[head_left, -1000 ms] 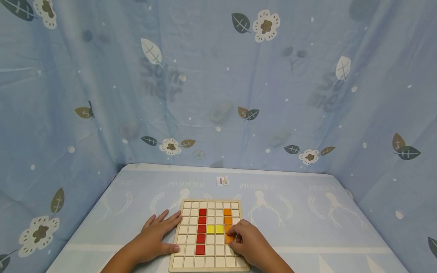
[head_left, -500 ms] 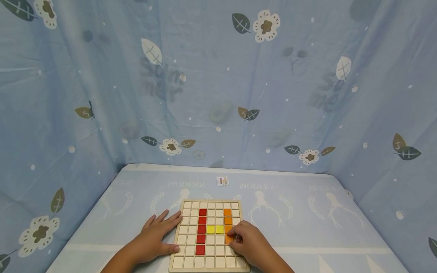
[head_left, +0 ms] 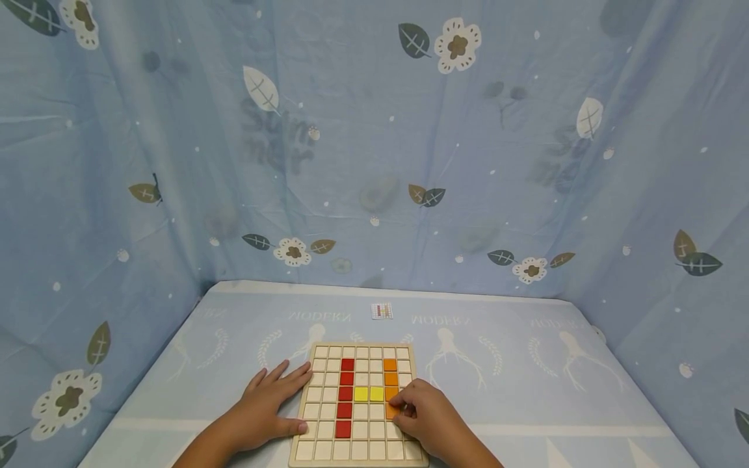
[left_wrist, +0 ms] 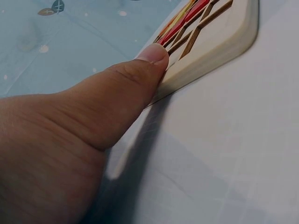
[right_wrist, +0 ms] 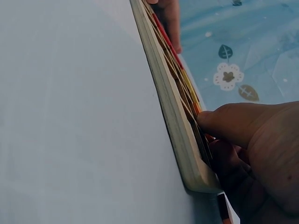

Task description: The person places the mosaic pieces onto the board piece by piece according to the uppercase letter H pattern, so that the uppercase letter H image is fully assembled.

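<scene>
A wooden grid board point(head_left: 357, 463) lies flat, filled with pale square tiles. A column of red tiles point(head_left: 344, 410) runs down its left part, joined by two yellow tiles point(head_left: 361, 394) to an orange column on the right. My left hand point(head_left: 263, 409) rests with spread fingers on the board's left edge; its thumb point(left_wrist: 121, 93) presses the rim in the left wrist view. With bent fingers, my right hand point(head_left: 430, 416) pinches the lowest visible orange tile point(head_left: 391, 411), which sits in the grid. The hand hides some cells at the board's right side.
A small card point(head_left: 382, 311) with a printed coloured grid lies beyond the board. The table point(head_left: 526, 390) has a pale patterned cover. Blue floral cloth point(head_left: 374, 162) hangs behind it and on both sides.
</scene>
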### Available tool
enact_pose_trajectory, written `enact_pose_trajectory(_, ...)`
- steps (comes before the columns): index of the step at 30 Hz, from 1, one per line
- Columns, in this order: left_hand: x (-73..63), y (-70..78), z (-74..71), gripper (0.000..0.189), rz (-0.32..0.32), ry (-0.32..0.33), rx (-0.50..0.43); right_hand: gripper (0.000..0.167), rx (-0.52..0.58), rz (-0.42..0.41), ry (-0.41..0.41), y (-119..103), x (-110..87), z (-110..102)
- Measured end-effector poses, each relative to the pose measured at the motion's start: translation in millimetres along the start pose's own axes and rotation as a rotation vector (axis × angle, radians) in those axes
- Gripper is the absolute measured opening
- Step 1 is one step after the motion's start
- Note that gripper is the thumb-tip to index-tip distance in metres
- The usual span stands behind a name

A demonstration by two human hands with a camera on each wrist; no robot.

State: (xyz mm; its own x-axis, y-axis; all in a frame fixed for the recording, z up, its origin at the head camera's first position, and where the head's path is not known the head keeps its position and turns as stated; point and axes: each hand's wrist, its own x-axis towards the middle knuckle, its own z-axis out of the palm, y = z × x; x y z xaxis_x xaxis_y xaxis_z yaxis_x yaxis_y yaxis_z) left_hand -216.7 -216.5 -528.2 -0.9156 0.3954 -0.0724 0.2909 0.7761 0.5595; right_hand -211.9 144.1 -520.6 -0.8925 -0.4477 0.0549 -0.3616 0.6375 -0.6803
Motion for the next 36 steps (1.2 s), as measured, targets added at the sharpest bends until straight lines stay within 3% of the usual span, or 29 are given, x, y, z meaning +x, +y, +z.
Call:
enact_pose_trajectory(12,1.2,-3.2,1.2,0.104,0.003,-0.014,-0.004,0.022,0.012,0.027,-0.014,3,-0.5,-1)
enact_pose_trajectory(16,1.2,-3.5,1.9,0.104,-0.003,-0.020,-0.012,0.022,0.062,0.042,0.013,9,-2.6,-9)
enact_pose_trajectory(20,1.5,-3.9,2.3,0.104,0.001,-0.018,-0.010,0.026,0.018,0.083,0.032,22,-9.7,-24)
enact_pose_trajectory(29,2.8,-4.5,1.0,0.103,-0.018,-0.028,-0.007,0.043,-0.072,0.187,-0.108,47,-30.8,-46)
enact_pose_trajectory(36,2.9,-4.3,0.5,0.103,-0.012,-0.033,-0.005,0.038,-0.062,0.197,-0.091,51,-34.0,-43)
